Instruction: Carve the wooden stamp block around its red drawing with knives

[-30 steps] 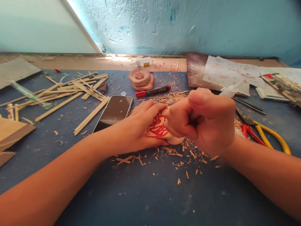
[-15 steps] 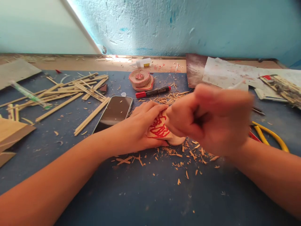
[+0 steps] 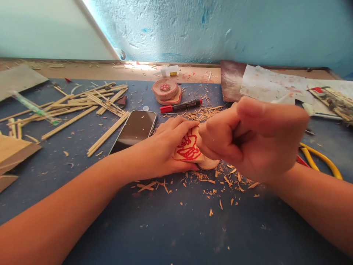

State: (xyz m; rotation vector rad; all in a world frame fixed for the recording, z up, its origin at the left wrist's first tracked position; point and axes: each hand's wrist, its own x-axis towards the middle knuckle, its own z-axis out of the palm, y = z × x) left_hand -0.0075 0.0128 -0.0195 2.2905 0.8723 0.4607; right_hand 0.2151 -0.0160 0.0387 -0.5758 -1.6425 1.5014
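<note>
My left hand [image 3: 162, 149] presses a small wooden piece [image 3: 189, 149] with a red drawing on it down on the blue table [image 3: 165, 228], fingers curled over its left side. My right hand [image 3: 253, 138] is a closed fist right beside the piece, gripping a tool; only a pale tip of it [image 3: 281, 99] shows above the fist. The tool's working end is hidden behind my fingers. Wood shavings [image 3: 220, 182] lie scattered under and in front of both hands.
A phone [image 3: 135, 129] lies left of my left hand. Several wooden sticks [image 3: 91, 105] lie at the left. A red marker [image 3: 180, 106] and a round carved piece [image 3: 166, 91] sit behind. Yellow-and-red pliers [image 3: 317, 160] and papers [image 3: 275, 86] are at the right.
My right fist has shifted slightly right and upward beside the wooden piece; my left hand has kept holding the piece in place.
</note>
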